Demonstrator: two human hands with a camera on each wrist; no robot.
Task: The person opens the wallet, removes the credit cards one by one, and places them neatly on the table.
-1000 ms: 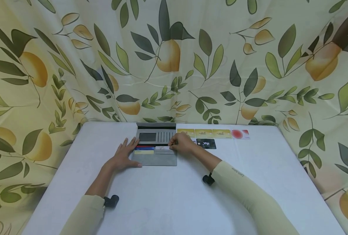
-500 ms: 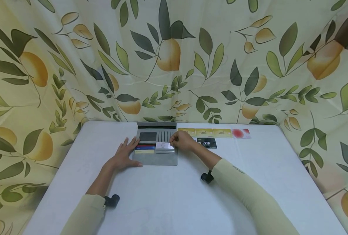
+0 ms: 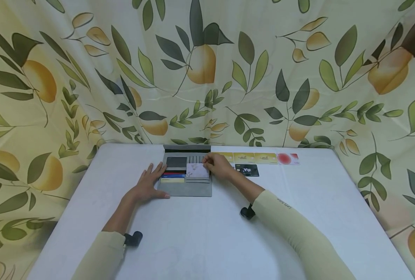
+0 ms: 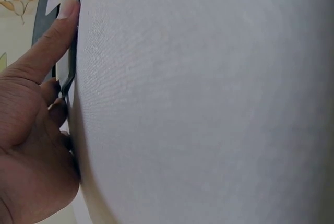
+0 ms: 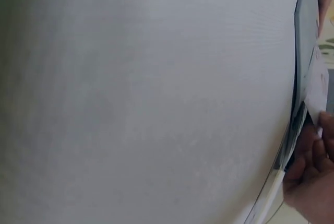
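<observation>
A grey wallet (image 3: 184, 190) lies unfolded at the far side of the table, with card slots in both halves. My right hand (image 3: 218, 166) pinches the right edge of a pale, faintly patterned card (image 3: 197, 170), which stands mostly out of a slot on the wallet's near right side. In the right wrist view the card (image 5: 316, 85) shows between thumb and fingers. My left hand (image 3: 147, 184) rests along the wallet's left edge, fingers spread and thumb on the near corner. Beside the pale card, several coloured cards (image 3: 173, 177) sit in the left slots.
To the right of the wallet lies a row of yellow cards (image 3: 265, 158), ending in a white card with a red circle (image 3: 284, 158). A black VIP card (image 3: 247, 170) lies below them. A patterned curtain (image 3: 207, 97) hangs behind the white table (image 3: 200, 241).
The pale card has slid up and away from me out of its slot, drawn by my right hand, and more of its face shows. My left hand has stayed in place.
</observation>
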